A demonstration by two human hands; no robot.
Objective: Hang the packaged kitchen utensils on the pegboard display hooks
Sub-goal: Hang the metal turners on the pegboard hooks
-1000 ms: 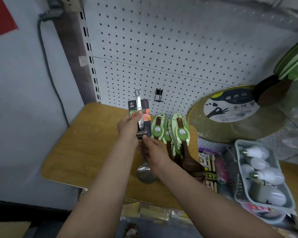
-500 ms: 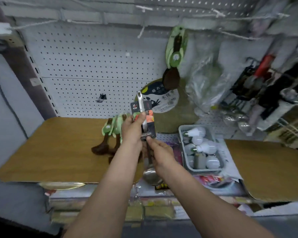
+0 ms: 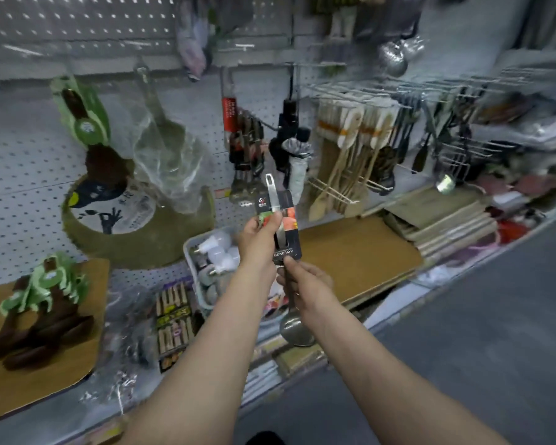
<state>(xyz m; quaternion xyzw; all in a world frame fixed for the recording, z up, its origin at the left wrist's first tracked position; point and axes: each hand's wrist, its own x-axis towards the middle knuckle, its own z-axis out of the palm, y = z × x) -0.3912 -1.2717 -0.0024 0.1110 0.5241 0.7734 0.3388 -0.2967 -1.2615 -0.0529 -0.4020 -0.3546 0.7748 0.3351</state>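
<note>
Holding one packaged ladle (image 3: 281,239) upright in both hands, in front of the pegboard (image 3: 29,155). Right hand (image 3: 305,282) is gripping the shaft just under the ladle's card; left hand (image 3: 260,234) is pinching the card's left edge, thumb on its face. Both grips are closed on the ladle. Its bowl is hanging nearest me, below the right hand; long axis is running near vertical, and the slotted handle tip is sticking out above the card.

Left hand is nearer the tip, so I'd judge it is steering the slot while the right is carrying the weight.

Relative to the ladle: the bulb tray (image 3: 190,252) is sitting just left on the shelf, and bare wooden shelf (image 3: 360,248) is lying right. Dark-handled utensils (image 3: 246,149) are hanging directly beyond the tip, wooden spatulas (image 3: 350,155) up-right. Hooks there are looking crowded; I can't pick out a free one through the blur. Open air between tip and hooks is looking clear. Risk: snagging neighbouring packs.
</note>
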